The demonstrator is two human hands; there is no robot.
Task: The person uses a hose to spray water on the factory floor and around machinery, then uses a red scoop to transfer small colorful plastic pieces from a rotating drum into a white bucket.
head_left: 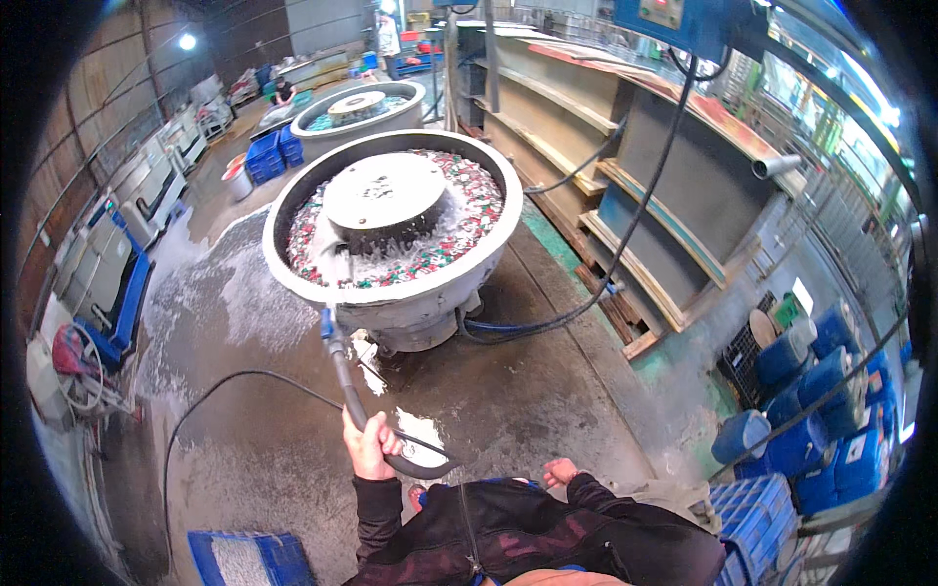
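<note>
My left hand (369, 445) is wrapped round a thick black hose (352, 396) with a blue fitting (327, 322) near its far end. The hose end reaches the near rim of a large round tub (391, 293), where whitish spray or foam blurs the contents. Inside the tub lies a ring of small red, green and white pieces (469, 210) around a white-topped centre hub (384, 190). My right hand (560, 473) is low in front of my body, apart from the hose, its fingers curled with nothing visible in them.
A second round tub (401, 122) stands behind, beside stacked blue crates (266, 156). Large shelved panels (674, 186) and several blue drums (743, 437) are at the right. A thin hose (195, 405) crosses the wet floor (264, 439). Blue crates (249, 559) flank me. People are far off.
</note>
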